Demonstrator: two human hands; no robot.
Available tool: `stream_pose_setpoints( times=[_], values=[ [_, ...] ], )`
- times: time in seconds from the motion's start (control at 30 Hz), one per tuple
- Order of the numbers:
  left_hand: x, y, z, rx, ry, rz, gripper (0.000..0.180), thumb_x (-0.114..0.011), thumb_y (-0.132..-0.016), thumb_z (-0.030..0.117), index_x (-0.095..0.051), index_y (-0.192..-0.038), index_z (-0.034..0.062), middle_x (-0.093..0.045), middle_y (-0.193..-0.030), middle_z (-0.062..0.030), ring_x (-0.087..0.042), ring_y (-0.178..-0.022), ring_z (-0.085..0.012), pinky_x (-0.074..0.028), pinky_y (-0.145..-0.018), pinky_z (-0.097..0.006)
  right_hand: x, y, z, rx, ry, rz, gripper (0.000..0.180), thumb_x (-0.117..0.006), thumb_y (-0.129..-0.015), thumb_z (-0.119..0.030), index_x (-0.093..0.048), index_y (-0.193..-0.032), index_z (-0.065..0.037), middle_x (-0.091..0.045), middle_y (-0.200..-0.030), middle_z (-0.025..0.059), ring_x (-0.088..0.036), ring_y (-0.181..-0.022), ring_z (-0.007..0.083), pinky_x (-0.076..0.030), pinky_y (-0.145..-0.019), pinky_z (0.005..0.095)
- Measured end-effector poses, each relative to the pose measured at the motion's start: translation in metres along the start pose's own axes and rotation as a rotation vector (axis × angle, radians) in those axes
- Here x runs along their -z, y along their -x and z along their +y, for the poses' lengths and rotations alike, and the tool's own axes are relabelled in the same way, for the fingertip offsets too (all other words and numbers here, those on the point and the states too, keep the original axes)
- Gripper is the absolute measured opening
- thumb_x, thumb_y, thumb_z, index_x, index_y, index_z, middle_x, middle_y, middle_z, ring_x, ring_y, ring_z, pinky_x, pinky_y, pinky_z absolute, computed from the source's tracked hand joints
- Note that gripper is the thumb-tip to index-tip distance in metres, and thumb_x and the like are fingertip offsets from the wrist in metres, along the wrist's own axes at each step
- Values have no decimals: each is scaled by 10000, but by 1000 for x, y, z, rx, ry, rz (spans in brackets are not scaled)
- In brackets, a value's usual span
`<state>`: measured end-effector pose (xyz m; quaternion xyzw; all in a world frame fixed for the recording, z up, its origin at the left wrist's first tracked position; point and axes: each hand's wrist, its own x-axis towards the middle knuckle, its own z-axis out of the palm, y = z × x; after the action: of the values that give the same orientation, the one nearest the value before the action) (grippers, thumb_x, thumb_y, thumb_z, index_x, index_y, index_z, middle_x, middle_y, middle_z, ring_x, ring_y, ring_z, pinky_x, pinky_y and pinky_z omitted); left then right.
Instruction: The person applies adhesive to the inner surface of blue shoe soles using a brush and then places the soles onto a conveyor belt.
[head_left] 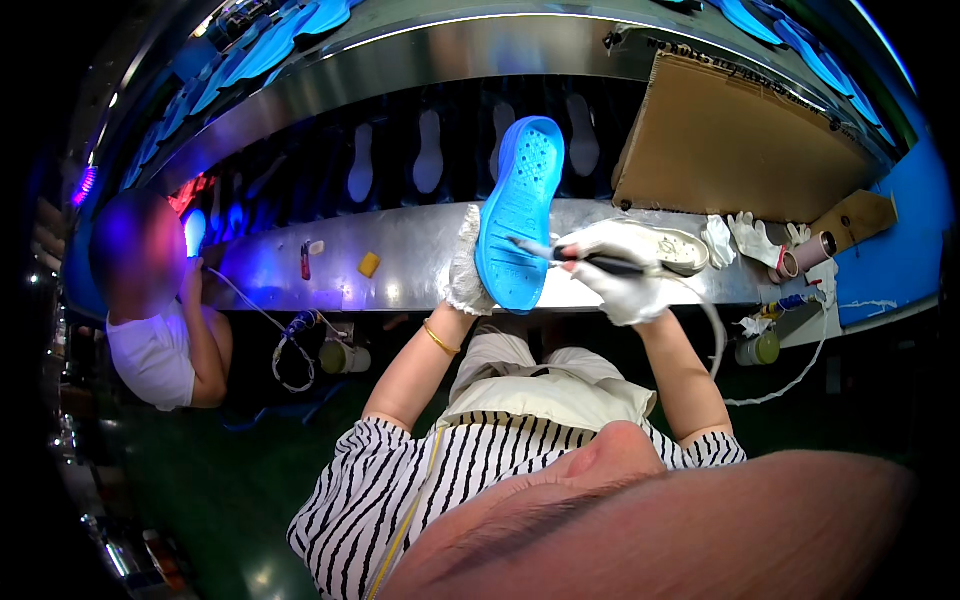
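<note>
A bright blue shoe sole (pixel 520 190), with small holes at its far end and ridges across the middle, is held tilted over the metal bench. My left hand (pixel 466 268), in a white glove, grips it along its left edge; part of the fingers is hidden behind the sole. In the white-gloved right hand (pixel 622 280) is a brush with a dark handle (pixel 612 265), its pale tip against the sole's inner face. A whitish hose seems to run down from near the brush's back end. Beyond the right hand, a cream shoe piece (pixel 683 249) lies on the bench.
Grey sole shapes (pixel 428 150) stand in a dark row behind the metal bench (pixel 400 225). At right are a cardboard sheet (pixel 740 140), white gloves (pixel 752 238) and a pink cylinder (pixel 820 246). A yellow block (pixel 369 264) lies left; a co-worker (pixel 150 350) sits beyond.
</note>
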<state>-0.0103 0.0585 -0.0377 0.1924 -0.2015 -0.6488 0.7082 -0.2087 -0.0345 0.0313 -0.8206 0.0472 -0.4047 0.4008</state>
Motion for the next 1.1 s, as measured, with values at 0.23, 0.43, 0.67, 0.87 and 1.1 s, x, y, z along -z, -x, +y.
stream_pose_setpoints(
  times=[0.23, 0.43, 0.67, 0.87, 1.1],
  values=[
    [-87, -40, 95, -86, -86, -521, 950, -365, -869, 714, -216, -1447, -25, -422, -1356, -263, -537, -1138, -399, -495, -929, -537, 41, 9, 0, -150, -545, 483, 139, -695, -827, 2, -623, -943, -20, -671, -1005, 144, -658, -884, 187, -547, -814, 317],
    [-128, -132, 211, -254, 84, -343, 843, -338, -894, 616, -233, -1417, -36, -358, -1381, -287, -436, -1223, -403, -447, -981, -515, 36, 11, -4, -203, -558, 497, 144, -682, -817, 27, -629, -945, -10, -648, -980, 130, -646, -885, 202, -546, -794, 294],
    [-119, -145, 199, -550, -351, -32, 555, -466, -935, 356, -387, -1333, -24, -479, -1301, -232, -544, -1122, -334, -491, -934, -416, 37, 10, 12, -130, -538, 518, 153, -704, -814, 12, -637, -946, -31, -682, -967, 127, -656, -872, 177, -517, -826, 297],
    [-66, -121, 286, -1115, -1604, 241, 449, -596, -916, 248, -501, -1283, 7, -535, -1290, -175, -576, -1122, -285, -472, -963, -341, 30, 4, 25, -189, -632, 523, 156, -690, -823, 19, -635, -954, -48, -673, -1002, 145, -648, -882, 187, -530, -774, 287],
    [-40, -112, 382, -480, -2574, 813, 651, -623, -808, 499, -483, -1361, 185, -487, -1366, -150, -476, -1235, -345, -371, -1063, -405, 25, 6, 42, -258, -650, 536, 172, -674, -829, 30, -620, -978, -37, -664, -1015, 138, -643, -920, 204, -522, -819, 308]
  ],
)
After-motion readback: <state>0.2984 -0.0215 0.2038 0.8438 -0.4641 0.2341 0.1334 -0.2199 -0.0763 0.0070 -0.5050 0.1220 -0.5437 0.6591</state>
